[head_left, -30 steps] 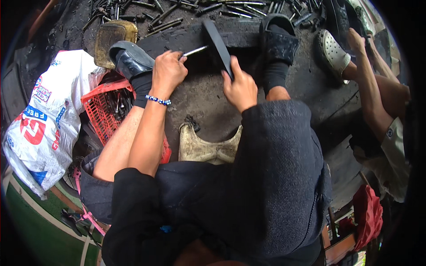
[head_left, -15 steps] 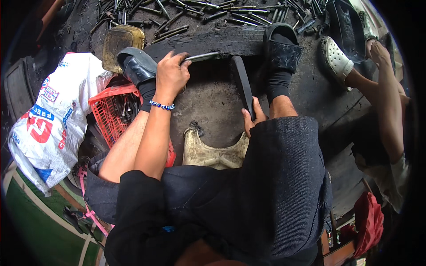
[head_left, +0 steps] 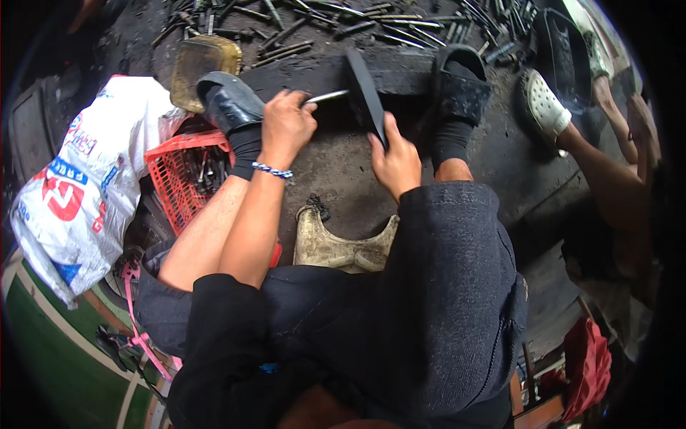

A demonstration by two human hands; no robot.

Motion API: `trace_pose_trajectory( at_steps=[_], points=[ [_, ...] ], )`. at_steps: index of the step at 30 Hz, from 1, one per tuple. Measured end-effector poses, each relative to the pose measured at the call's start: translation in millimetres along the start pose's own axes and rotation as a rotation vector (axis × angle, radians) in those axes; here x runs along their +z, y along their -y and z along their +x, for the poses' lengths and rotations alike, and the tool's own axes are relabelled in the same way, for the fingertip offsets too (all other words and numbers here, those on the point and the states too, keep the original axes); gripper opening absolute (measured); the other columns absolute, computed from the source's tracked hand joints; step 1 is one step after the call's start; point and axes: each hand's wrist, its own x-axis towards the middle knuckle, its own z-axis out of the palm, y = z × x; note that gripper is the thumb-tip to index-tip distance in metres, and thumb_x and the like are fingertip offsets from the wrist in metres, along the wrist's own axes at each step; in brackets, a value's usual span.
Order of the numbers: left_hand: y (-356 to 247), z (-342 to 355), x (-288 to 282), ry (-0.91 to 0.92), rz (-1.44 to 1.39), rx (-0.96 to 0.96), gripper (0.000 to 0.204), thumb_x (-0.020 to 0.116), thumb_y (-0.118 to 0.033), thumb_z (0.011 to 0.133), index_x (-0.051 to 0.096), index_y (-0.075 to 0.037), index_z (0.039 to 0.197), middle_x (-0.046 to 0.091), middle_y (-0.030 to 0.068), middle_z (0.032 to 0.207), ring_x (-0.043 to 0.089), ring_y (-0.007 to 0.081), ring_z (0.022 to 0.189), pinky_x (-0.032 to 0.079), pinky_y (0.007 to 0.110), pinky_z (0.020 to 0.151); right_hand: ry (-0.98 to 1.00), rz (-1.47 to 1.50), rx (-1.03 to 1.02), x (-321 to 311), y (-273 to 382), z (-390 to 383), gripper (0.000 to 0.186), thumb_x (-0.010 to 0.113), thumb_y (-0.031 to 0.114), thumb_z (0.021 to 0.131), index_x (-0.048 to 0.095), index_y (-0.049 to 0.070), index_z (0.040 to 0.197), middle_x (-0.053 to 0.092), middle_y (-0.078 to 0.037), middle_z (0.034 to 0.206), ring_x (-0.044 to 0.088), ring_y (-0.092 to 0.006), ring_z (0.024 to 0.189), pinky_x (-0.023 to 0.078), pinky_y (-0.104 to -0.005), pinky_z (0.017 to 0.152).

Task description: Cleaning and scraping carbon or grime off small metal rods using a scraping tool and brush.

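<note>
The dark, grimy floor is stretching around a low dark beam. A white sack is lying left of the beam, nearer the body, and a red basket is standing between them. A flat black bar is crossing the beam in view, the right hand's fingers wrapping its lower end. On the beam's near side, the left hand's fingers are gripping a slim metal rod, its tip pointing toward the bar; whether they are touching, I cannot tell.
</note>
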Motion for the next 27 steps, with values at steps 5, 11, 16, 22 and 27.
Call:
trace_pose_trajectory(
  at_steps=[5, 11, 16, 22, 27],
  points=[
    [-2.3, 10.1, -6.2, 0.105, -0.022, -0.097, 0.016, 0.070, -0.011, 0.073, 0.068, 0.000, 0.085, 0.063, 0.0187, 0.080, 0.062, 0.0371, 0.079, 0.049, 0.043, 0.070, -0.011, 0.242, 0.037, 18.8, -102.6, -98.2, 0.048, 0.065, 0.017, 0.085, 0.052, 0.000, 0.128, 0.066, -0.026, 0.091, 0.067, -0.0367, 0.083, 0.052, -0.0377, 0.072],
    [7.0, 110.1, -132.5, -0.079, 0.158, 0.012, 0.027, 0.063, -0.029, 0.081, 0.066, -0.002, 0.083, 0.065, 0.0190, 0.081, 0.065, 0.0350, 0.078, 0.052, 0.047, 0.069, 0.080, 0.154, 0.089, 28.7, -110.1, -117.7, 0.046, 0.066, 0.014, 0.086, 0.052, -0.007, 0.124, 0.063, -0.029, 0.107, 0.064, -0.0326, 0.102, 0.049, -0.0333, 0.084],
    [32.3, 121.7, -252.5, 0.109, 0.672, 0.065, 0.027, 0.064, -0.027, 0.079, 0.067, -0.001, 0.080, 0.064, 0.0210, 0.078, 0.063, 0.0371, 0.077, 0.051, 0.045, 0.069, 0.063, 0.140, 0.045, 30.1, -96.2, -102.5, 0.047, 0.067, 0.018, 0.085, 0.054, -0.007, 0.123, 0.062, -0.030, 0.107, 0.063, -0.0363, 0.101, 0.049, -0.0346, 0.083],
    [113.3, -20.1, -275.0, 0.355, 0.566, -0.320, 0.033, 0.064, -0.032, 0.081, 0.068, -0.004, 0.098, 0.064, 0.0258, 0.079, 0.065, 0.0397, 0.074, 0.052, 0.044, 0.071, 0.066, 0.169, 0.107, 15.9, -118.0, -93.2, 0.048, 0.068, 0.020, 0.084, 0.054, -0.006, 0.123, 0.061, -0.029, 0.109, 0.062, -0.0364, 0.104, 0.048, -0.0361, 0.085],
    [204.8, -141.1, -284.0, 0.283, 0.300, -0.744, 0.021, 0.071, -0.018, 0.078, 0.071, 0.002, 0.086, 0.063, 0.0108, 0.059, 0.058, 0.0155, 0.052, 0.045, 0.033, 0.052, 0.088, 0.173, 0.168, 16.7, -92.6, -86.7, 0.047, 0.068, 0.022, 0.083, 0.056, 0.001, 0.123, 0.064, -0.025, 0.107, 0.063, -0.0366, 0.101, 0.048, -0.0347, 0.085]
  ],
)
